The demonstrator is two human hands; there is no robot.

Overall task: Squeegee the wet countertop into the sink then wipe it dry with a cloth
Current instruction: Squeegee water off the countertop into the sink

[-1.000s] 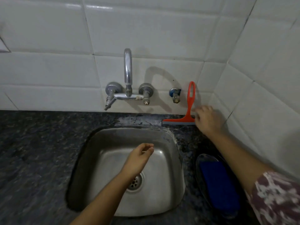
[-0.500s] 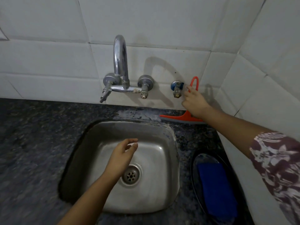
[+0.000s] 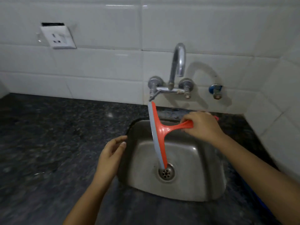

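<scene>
My right hand (image 3: 203,126) grips the handle of the orange squeegee (image 3: 159,132) and holds it in the air above the steel sink (image 3: 191,184). Its grey blade faces left and runs from near the tap down toward the drain (image 3: 166,172). My left hand (image 3: 110,155) hovers at the sink's left rim with fingers loosely apart and nothing in it. Dark speckled countertop (image 3: 53,143) stretches to the left of the sink. A sliver of blue (image 3: 253,190) shows at the right edge by my forearm; what it is cannot be told.
A chrome wall tap (image 3: 177,67) arches over the back of the sink, with a small blue-capped valve (image 3: 215,90) to its right. A white wall socket (image 3: 57,37) sits on the tiled wall at upper left. Tiled walls meet in a corner at the right.
My right hand took the squeegee from against the back wall and lifted it over the sink, blade turned to the left. My left hand moved from over the basin to its left rim. The view shifted left.
</scene>
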